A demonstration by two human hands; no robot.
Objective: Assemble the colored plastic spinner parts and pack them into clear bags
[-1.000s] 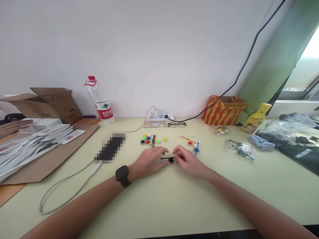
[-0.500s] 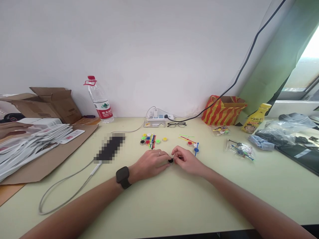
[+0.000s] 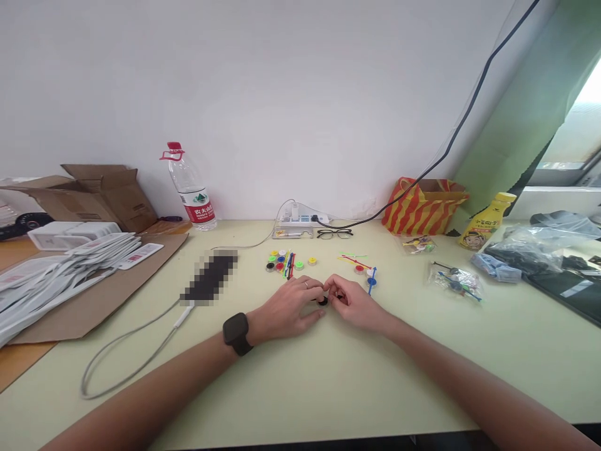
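Note:
My left hand (image 3: 292,308), with a ring and a black watch, rests on the table with fingers curved around a small black round base (image 3: 323,301). Its thumb lies along the near side of that base. My right hand (image 3: 355,305) meets it from the right, fingers closed in a pinch with a small dark piece showing between them. What that piece is, I cannot make out. Beyond the left hand sit several coloured round bases (image 3: 282,259) and a bunch of thin coloured arrows (image 3: 288,265). Past the right hand lie a blue arrow on a blue base (image 3: 372,282) and a red base (image 3: 359,269).
Eyeglasses (image 3: 334,233) and a power strip (image 3: 300,217) stand by the wall. To the left are a cabled, pixelated dark object (image 3: 211,279), a water bottle (image 3: 200,203) and cardboard (image 3: 159,282). Plastic packets (image 3: 455,282), a striped bag (image 3: 422,203) and a yellow bottle (image 3: 486,222) occupy the right.
My left index finger has bent up closer to the right fingertips, and its thumb sits slightly apart. Another person's hand at the far left has left the view. The view shifted slightly.

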